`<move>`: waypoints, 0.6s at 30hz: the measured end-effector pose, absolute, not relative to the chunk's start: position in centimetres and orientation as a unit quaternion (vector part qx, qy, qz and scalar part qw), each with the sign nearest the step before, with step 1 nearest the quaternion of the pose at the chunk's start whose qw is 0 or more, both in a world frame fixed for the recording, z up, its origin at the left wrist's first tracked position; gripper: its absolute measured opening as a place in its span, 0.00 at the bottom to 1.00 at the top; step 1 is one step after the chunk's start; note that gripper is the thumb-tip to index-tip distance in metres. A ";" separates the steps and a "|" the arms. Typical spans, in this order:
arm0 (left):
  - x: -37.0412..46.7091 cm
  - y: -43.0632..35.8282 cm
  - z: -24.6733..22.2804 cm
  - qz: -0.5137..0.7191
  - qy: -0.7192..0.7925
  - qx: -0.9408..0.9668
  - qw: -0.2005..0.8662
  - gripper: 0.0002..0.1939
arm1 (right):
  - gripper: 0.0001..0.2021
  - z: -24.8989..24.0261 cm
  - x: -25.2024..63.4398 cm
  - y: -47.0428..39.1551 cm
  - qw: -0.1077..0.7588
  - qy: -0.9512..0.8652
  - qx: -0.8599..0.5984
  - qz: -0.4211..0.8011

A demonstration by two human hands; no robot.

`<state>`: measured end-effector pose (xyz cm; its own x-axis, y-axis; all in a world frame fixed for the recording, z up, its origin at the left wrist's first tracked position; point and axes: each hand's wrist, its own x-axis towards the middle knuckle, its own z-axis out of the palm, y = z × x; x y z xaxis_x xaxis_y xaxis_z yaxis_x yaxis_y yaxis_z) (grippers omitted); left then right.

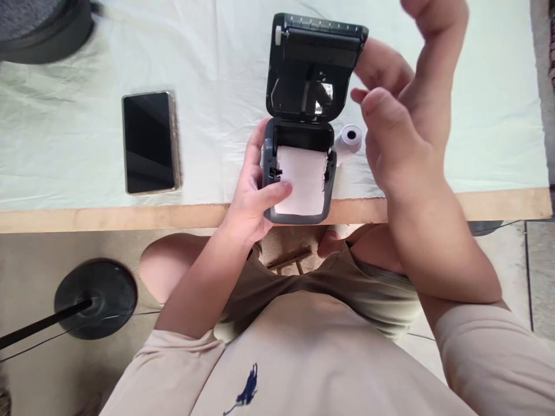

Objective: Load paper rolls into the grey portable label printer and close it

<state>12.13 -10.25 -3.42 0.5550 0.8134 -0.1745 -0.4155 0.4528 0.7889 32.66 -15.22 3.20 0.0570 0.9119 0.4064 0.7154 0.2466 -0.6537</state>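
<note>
A small black receipt printer (pixel 299 218) is held over the table's front edge with its lid (pixel 312 69) swung up. White paper (pixel 302 173) lies in its compartment. My left hand (pixel 255 196) grips the printer from the left, the thumb resting on the paper. To the right of the raised lid, my right hand (pixel 403 121) is lifted with its fingers apart; some fingers pass behind the lid's right edge, and I cannot tell whether they touch it. Just right of the printer, a white paper roll (pixel 349 141) with a dark core lies on the table.
A smartphone (pixel 150 143) with a dark screen lies on the left of the pale-covered table (pixel 208 115). A round dark object (pixel 47 34) sits at the back left. A black round stand base (pixel 97 297) is on the floor at left, with a pole and cable.
</note>
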 end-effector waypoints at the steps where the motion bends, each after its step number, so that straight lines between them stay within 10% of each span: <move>1: 12.1 -10.2 -3.6 0.383 0.278 0.366 0.802 0.46 | 0.19 3.2 32.4 -15.2 0.415 -0.667 -0.604 0.134; 10: 11.9 -10.0 -4.9 0.367 0.255 0.397 0.802 0.52 | 0.07 1.5 32.3 -14.9 0.510 -0.636 -0.553 0.175; 18: 13.3 -11.4 -0.8 0.389 0.295 0.310 0.816 0.50 | 0.13 3.0 31.5 -16.0 0.347 -0.734 -0.571 0.124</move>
<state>13.31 -11.40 -0.84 0.5242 0.8169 -0.2404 -0.4517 0.5061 0.7347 31.49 -16.00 2.97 -0.1073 0.9241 0.3668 0.7516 0.3169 -0.5786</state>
